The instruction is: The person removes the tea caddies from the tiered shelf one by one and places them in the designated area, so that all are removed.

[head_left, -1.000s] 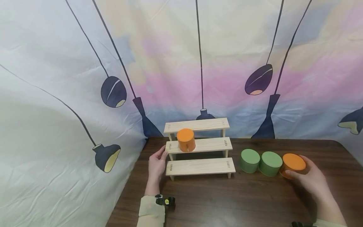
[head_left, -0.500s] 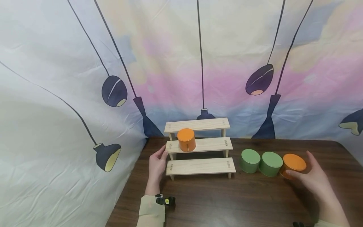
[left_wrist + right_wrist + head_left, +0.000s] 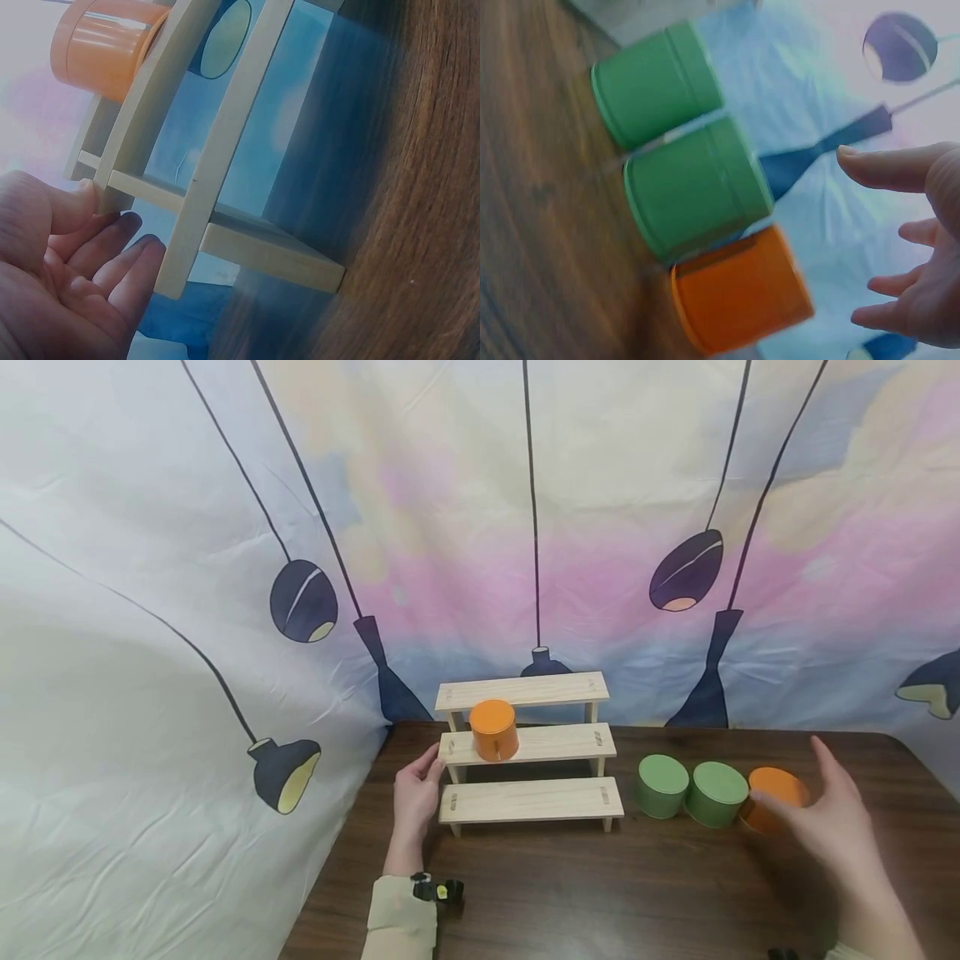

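Observation:
My left hand (image 3: 416,793) grips the left end of the middle step of a pale wooden three-step display stand (image 3: 558,742). In the left wrist view its thumb presses on the step's end, with the fingers curled close below. An orange tin (image 3: 492,732) stands towards the left on that middle step. My right hand (image 3: 836,827) hovers with spread fingers beside and above a second orange tin (image 3: 776,787); the right wrist view shows a gap between them. Two green tins, one (image 3: 662,785) left of the other (image 3: 717,793), stand in a row with this orange one.
Everything rests on a dark brown wooden table (image 3: 600,893). Behind it hangs a cloth backdrop (image 3: 600,510) printed with lamps, close to the stand's back. A strap device (image 3: 437,891) sits on my left wrist.
My right hand has let go of the orange tin on the table and drawn up and away, its fingers spreading wider. My left hand, the stand and the tins stay put.

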`<state>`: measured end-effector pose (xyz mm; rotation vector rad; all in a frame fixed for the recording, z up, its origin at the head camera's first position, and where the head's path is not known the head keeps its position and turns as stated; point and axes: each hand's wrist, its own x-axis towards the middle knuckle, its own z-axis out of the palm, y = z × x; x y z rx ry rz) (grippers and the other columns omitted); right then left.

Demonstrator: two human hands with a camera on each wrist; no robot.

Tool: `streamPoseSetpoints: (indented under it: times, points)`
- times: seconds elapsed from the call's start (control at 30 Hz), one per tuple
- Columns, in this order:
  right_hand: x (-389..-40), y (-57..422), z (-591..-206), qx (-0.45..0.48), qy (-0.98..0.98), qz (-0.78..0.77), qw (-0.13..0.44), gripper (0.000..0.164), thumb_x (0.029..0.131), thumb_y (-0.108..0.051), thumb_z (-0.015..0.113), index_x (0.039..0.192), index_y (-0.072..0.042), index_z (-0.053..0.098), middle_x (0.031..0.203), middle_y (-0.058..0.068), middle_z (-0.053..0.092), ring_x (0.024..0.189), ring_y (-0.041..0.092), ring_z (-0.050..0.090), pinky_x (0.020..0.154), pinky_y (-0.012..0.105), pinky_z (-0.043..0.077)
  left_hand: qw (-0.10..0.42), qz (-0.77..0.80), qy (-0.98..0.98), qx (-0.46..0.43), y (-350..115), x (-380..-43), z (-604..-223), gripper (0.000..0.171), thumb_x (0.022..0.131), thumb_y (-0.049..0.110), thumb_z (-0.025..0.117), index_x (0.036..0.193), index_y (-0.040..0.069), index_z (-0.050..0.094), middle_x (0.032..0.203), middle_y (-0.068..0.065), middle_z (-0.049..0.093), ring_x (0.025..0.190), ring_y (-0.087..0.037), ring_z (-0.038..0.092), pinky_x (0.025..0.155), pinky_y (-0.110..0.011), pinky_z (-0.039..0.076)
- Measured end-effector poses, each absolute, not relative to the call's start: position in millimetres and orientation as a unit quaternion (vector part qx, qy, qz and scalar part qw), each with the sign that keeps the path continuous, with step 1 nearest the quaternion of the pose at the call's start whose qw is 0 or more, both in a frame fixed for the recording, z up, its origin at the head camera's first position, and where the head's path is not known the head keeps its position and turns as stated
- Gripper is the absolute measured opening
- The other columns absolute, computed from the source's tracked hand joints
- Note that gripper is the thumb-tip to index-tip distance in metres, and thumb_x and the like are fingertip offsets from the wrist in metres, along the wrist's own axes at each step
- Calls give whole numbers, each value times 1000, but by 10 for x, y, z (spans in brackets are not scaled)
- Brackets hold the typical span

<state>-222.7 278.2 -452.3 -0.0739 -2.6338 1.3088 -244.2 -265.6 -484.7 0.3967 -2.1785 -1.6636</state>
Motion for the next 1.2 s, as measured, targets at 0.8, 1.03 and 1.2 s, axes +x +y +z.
streamPoseSetpoints:
  times: [0.8,1.03,1.2]
  points:
    - [-2467,866,-4725,287,-814,449,233,68,89,-6,87,151,-9,60,148,13,64,120,36,70,93,54,61,191,-583,-776,143,-2648,-2444,-4860,38,110,14,62,147,8,65,146,-15,65,140,-33,58,116,-50,47]
    - [-2674,430,-4725,337,-793,463,206,69,92,-15,87,154,-13,58,151,9,62,133,31,63,99,46,60,190,-584,-776,144,-2641,-2416,-4851,37,110,14,62,147,8,66,146,-15,65,139,-33,59,116,-50,47]
    - [-2809,232,-4681,321,-800,473,181,77,93,-24,88,160,-18,51,155,8,59,139,31,58,106,48,57,193,-585,-776,135,-2637,-2425,-4837,37,110,14,62,147,7,66,147,-16,64,139,-32,59,115,-49,48]
